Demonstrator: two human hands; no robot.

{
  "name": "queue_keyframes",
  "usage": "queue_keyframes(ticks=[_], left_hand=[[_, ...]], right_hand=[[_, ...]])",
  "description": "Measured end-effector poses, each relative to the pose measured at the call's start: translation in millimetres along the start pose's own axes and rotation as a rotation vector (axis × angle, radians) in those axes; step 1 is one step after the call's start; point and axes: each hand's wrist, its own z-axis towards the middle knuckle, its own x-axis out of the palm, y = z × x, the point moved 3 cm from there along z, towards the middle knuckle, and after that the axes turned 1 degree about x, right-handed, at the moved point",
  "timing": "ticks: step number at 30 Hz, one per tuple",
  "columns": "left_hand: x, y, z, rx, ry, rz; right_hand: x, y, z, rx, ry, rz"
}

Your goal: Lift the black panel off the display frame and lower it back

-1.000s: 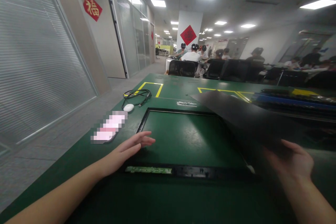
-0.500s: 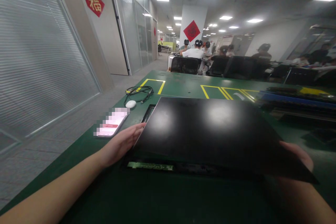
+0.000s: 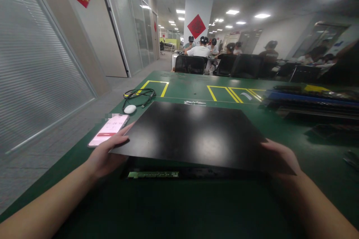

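Between my two hands is a thin, black, glossy rectangular panel (image 3: 185,134), held by its left and right edges a little above the table. My left hand (image 3: 108,153) grips the left edge, thumb on top and the other fingers partly hidden beneath. At the right edge, my right hand (image 3: 283,157) holds on, most of its fingers covered by the panel. Below the panel lies a dark frame with a narrow green circuit board strip (image 3: 153,174) along its near side; the panel hides most of it.
On the green table (image 3: 179,209), a phone (image 3: 109,130), a white mouse-shaped object (image 3: 130,109) and a coiled black cable (image 3: 140,95) lie to the left. A stack of dark panels with a blue edge (image 3: 291,97) stands at right. People sit beyond the table.
The panel has moved left in view, and its left side has risen off the frame below. My left hand now shows its thumb over the edge. The camera view has shifted slightly.
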Motion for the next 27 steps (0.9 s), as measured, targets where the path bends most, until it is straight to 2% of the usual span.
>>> queue_keyframes(ticks=[4, 6, 10, 12, 20, 24, 27], left_hand=[[-0.4, -9.7, -3.1, 0.051, -0.087, -0.09], [-0.8, -15.5, -5.6, 0.073, -0.143, -0.101], [-0.8, -25.2, -11.3, 0.109, -0.285, -0.112], [0.8, -28.1, -12.9, 0.136, -0.301, -0.126], [0.2, -22.3, -9.5, 0.167, -0.108, -0.034], [5.9, -15.9, -9.1, 0.195, 0.018, 0.041], [8.7, -9.9, -8.9, 0.173, 0.032, 0.081]], right_hand=[[13.0, 2.0, -5.6, 0.031, 0.204, -0.053], [16.4, 2.0, -3.8, 0.019, 0.262, -0.035], [12.3, -0.3, 6.8, -0.037, 0.226, -0.041], [9.9, -1.0, 10.1, -0.055, 0.203, -0.049], [12.9, 5.8, 4.8, -0.053, 0.08, -0.035], [2.1, 7.5, 11.4, -0.108, -0.015, -0.075], [-7.6, 7.0, 18.1, -0.131, -0.064, -0.107]])
